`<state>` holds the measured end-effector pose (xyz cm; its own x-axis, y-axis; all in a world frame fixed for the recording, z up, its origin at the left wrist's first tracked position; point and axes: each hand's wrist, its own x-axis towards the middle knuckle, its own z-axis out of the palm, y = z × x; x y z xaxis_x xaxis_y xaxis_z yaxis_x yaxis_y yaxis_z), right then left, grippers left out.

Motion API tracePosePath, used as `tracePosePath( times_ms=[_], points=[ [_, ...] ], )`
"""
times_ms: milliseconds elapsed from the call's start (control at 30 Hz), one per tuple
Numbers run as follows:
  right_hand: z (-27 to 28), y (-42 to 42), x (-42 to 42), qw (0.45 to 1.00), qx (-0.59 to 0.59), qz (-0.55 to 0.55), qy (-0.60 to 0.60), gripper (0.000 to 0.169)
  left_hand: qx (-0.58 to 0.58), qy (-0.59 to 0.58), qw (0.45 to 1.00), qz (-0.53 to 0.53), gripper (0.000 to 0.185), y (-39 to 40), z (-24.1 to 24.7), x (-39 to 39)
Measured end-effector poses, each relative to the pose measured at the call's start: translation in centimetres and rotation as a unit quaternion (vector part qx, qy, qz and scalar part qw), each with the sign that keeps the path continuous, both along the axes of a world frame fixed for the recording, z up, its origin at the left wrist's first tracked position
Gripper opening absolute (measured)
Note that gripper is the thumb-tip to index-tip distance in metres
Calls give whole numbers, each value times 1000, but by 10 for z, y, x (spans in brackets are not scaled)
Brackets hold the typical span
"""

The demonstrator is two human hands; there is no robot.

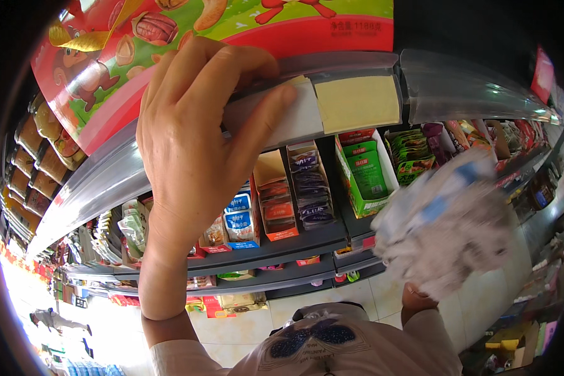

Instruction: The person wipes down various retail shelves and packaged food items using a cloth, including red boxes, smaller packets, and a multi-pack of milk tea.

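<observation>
My left hand (188,113) is at the front edge of the top shelf. Its fingers curl over the upper rim of the transparent plastic label strip (357,60), and the thumb lies across a white paper label (301,110). Beside that label sits a blank yellowish one (359,105). A large red and green gift box (301,33) printed with nuts stands on the shelf behind my fingers. To the right, my right hand (416,296) grips a crumpled greyish-white cloth (451,230) with blue patches. Motion blurs the cloth, and it hides most of that hand.
Below the strip, a dark shelf (315,242) holds open cartons of snack packets, including a green carton (369,174) and a blue one (239,221). Packaged goods (42,155) are stacked at the left. A person (56,321) stands far off on the tiled floor (235,324).
</observation>
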<state>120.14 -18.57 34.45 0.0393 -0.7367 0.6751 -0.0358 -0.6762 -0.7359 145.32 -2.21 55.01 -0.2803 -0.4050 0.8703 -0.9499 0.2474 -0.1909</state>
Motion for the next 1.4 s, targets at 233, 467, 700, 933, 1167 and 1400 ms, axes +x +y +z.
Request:
tracePosePath(
  times_ms=[233,467,700,933,1167,1400],
  points=[
    [27,-98,-2,986,40,-106,126,11,-59,-14,998,16,23,0,-7,21],
    [-25,-102,28,981,99,-27,165,13,-195,12,981,11,17,-34,-17,9],
    [-102,-43,82,959,212,125,137,16,-251,-50,967,18,25,59,-103,45],
    [-140,33,141,896,319,283,122,18,8,418,854,310,41,237,-357,51],
    [-150,134,216,820,376,414,121,20,173,750,467,436,29,469,-653,-81],
    [-168,277,314,710,408,545,178,22,191,832,72,515,30,647,-734,-173]
  ],
)
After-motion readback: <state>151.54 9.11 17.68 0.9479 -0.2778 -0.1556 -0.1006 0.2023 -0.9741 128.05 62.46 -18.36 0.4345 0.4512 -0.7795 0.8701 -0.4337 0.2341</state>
